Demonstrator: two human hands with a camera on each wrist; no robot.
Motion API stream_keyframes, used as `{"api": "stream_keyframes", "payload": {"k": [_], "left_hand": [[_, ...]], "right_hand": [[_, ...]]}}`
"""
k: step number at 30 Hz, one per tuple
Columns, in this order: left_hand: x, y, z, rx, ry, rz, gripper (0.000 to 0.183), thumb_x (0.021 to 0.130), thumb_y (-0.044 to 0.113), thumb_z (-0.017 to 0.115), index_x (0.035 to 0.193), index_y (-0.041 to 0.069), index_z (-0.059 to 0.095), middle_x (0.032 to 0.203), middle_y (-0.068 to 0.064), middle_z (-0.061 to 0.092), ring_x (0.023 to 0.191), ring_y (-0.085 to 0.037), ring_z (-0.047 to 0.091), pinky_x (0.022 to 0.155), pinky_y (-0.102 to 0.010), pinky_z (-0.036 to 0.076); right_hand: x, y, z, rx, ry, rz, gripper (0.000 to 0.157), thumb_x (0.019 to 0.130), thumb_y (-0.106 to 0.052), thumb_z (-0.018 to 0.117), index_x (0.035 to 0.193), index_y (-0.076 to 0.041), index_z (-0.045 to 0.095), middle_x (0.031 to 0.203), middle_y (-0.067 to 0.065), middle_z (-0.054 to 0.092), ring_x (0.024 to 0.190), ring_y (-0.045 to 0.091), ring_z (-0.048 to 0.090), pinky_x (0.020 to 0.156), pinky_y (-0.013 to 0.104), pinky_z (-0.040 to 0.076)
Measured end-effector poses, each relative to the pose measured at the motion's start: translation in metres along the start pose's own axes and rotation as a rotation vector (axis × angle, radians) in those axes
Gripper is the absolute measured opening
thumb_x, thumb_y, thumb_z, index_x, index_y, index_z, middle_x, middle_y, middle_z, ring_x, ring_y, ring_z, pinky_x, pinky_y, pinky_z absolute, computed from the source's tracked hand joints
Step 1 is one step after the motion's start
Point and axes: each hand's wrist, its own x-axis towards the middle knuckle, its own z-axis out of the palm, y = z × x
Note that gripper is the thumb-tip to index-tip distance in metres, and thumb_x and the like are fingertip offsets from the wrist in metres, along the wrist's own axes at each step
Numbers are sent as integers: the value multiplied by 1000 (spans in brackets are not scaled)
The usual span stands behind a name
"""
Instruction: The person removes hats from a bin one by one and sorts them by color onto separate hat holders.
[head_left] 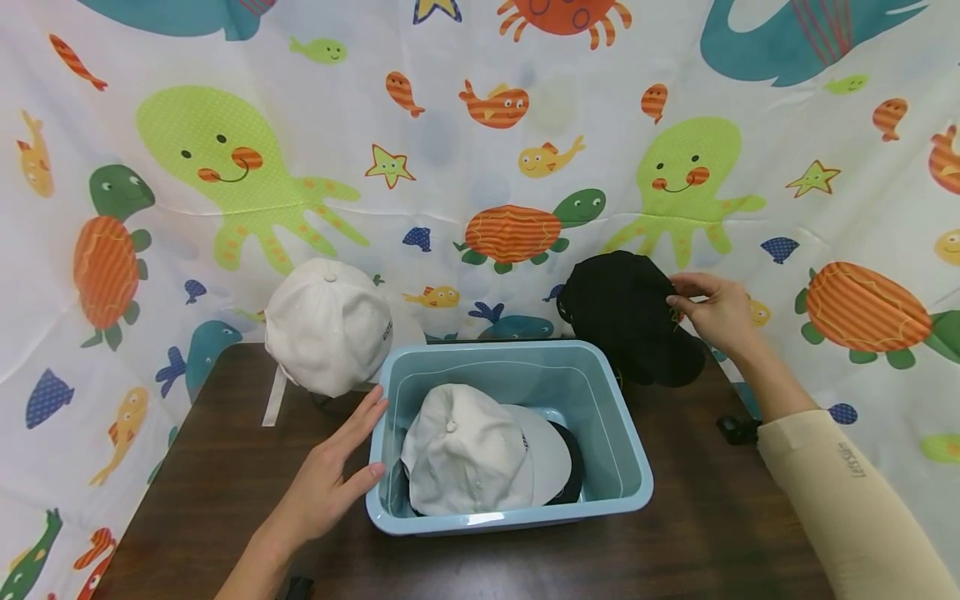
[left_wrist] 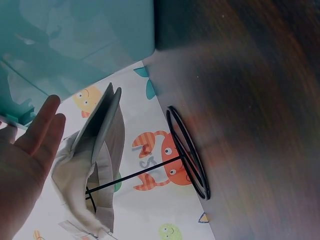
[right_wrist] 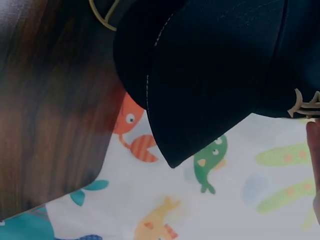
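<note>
A light blue plastic bin (head_left: 510, 521) holds a white baseball cap (head_left: 465, 450) lying partly over a dark cap brim (head_left: 572, 462). My left hand (head_left: 330, 475) has its fingers extended, fingertips at the bin's left wall. At the bin's far right, a black baseball cap (head_left: 622, 308) sits raised; my right hand (head_left: 712, 308) pinches its front panel with thumb and fingertips. In the right wrist view this black cap (right_wrist: 215, 65) shows gold lettering, and a second dark brim (right_wrist: 132, 55) lies against its own. Only a finger (right_wrist: 314, 155) of that hand appears there.
Another white cap (head_left: 330, 325) hangs behind the bin's left side on a black wire stand (left_wrist: 187, 155), with two brims visible together. A gold wire base (right_wrist: 103, 17) shows near the black cap. Behind the dark wooden table (head_left: 712, 517) hangs a sea-animal curtain (head_left: 442, 167).
</note>
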Motion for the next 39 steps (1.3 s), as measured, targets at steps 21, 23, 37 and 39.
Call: {"api": "stream_keyframes", "payload": {"k": [21, 23, 37, 39], "left_hand": [[-3, -1, 0, 1, 1, 10, 74, 95, 11, 70, 163, 11, 39, 171, -6, 29, 154, -7, 29, 115, -12, 22], [-3, -1, 0, 0, 3, 9, 74, 95, 11, 70, 163, 12, 39, 171, -5, 29, 154, -7, 29, 115, -12, 22], [-3, 1, -1, -5, -4, -5, 73, 95, 12, 71, 161, 9, 41, 172, -4, 29, 154, -7, 29, 116, -12, 22], [-3, 2, -1, -8, -4, -11, 73, 95, 12, 71, 162, 10, 41, 172, -3, 29, 154, -7, 29, 116, -12, 21]], "right_hand": [[-10, 9, 10, 6, 15, -10, 29, 93, 5, 74, 123, 5, 74, 111, 27, 73, 92, -19, 53, 84, 8, 45], [-11, 10, 11, 4, 18, -16, 29, 93, 6, 74, 122, 6, 74, 110, 27, 73, 91, -19, 53, 84, 6, 43], [-19, 14, 9, 4, -37, 45, 32, 98, -2, 72, 130, 2, 71, 117, 24, 73, 95, -17, 52, 83, 6, 41], [-19, 13, 7, 11, -55, 62, 34, 99, -3, 71, 132, 1, 70, 119, 24, 72, 96, -16, 53, 82, 6, 42]]}}
